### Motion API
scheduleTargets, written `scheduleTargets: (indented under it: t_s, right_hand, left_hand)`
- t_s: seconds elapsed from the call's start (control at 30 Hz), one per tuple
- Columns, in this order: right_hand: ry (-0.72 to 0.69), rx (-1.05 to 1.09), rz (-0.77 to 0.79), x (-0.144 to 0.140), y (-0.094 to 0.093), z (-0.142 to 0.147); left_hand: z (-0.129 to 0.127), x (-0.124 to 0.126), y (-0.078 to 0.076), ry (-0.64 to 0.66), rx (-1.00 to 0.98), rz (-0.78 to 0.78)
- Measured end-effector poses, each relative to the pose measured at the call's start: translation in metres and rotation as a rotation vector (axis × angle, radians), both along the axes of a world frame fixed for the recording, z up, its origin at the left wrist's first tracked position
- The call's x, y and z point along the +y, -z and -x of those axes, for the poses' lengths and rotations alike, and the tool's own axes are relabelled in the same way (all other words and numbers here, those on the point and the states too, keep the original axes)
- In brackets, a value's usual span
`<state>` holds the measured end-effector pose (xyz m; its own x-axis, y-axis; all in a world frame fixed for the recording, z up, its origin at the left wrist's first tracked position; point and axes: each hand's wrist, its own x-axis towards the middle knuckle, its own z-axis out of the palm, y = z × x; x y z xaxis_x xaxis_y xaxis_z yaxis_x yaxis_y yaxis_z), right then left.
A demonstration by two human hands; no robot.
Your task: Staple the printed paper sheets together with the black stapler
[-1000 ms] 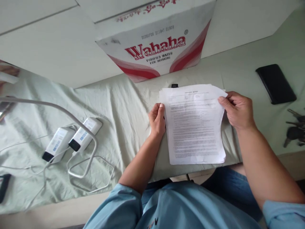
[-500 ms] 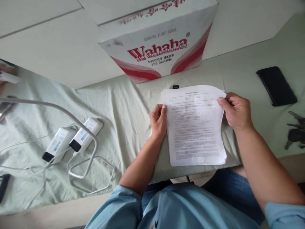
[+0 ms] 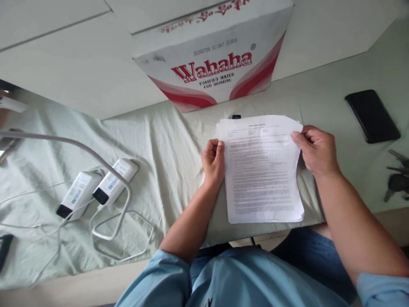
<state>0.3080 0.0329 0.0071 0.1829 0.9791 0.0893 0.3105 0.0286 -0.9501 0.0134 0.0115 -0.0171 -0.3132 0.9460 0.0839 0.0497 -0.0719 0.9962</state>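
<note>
A pale green cloth (image 3: 153, 140) covers the surface, with a Wahaha carton (image 3: 214, 55) standing at the far edge. Near the middle lies a stack of printed papers (image 3: 262, 170). The left hand (image 3: 213, 162) is closed on its left edge, and the right hand (image 3: 316, 149) pinches its far right corner. Two white chargers (image 3: 99, 187) lie to the left, while a black phone (image 3: 372, 115) and keys (image 3: 398, 175) lie to the right.
</note>
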Motion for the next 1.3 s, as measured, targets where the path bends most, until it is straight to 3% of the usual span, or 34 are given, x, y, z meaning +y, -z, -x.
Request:
scheduleTargets:
  t_s: [0.23,0.87,1.17,1.3]
  right_hand:
    - [0.003,-0.016,-0.010,0.000,-0.001,0.001]
    - [-0.025,-0.083,-0.124,0.007,0.021,-0.009]
    - [0.010,-0.065,-0.092,0.007,0.016,-0.001]
    - [0.080,-0.126,-0.151,0.005,0.009,0.003]
  left_hand:
    - [0.000,-0.002,-0.004,-0.008,0.070,0.004]
    - [0.000,-0.001,-0.004,-0.027,0.037,0.004]
    - [-0.001,-0.002,-0.005,-0.052,0.038,0.028]
    - [-0.002,-0.003,-0.005,-0.047,0.022,0.026]
